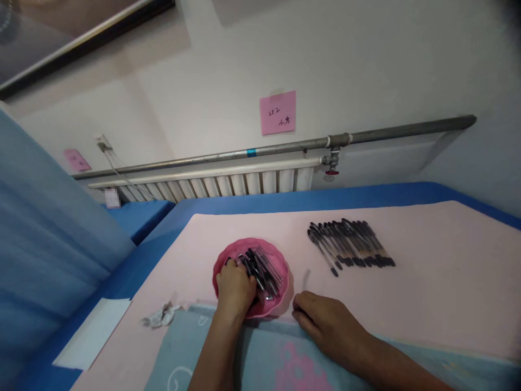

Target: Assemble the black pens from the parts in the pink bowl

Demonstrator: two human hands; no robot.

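A round pink basket (285,296) with a wavy rim holds several black pen caps (253,263) and thin clear pen tubes (272,266). My left hand (236,285) reaches into its left side, fingers curled down among the parts; what they grip is hidden. To the right of the basket, my right hand (321,320) is closed around a thin, translucent pen tube (306,279), blurred, whose upper end sticks up above the fingers. Beyond that hand, several black-capped pens (350,244) lie side by side in a slanted row.
A pink cloth (439,282) covers the blue-edged table (285,202). Crumpled clear plastic (160,316) and a white sheet (93,334) lie on the left. Patterned blue-green fabric (195,342) is at the near edge. A blue curtain (52,244) hangs left; a radiator (244,182) stands behind.
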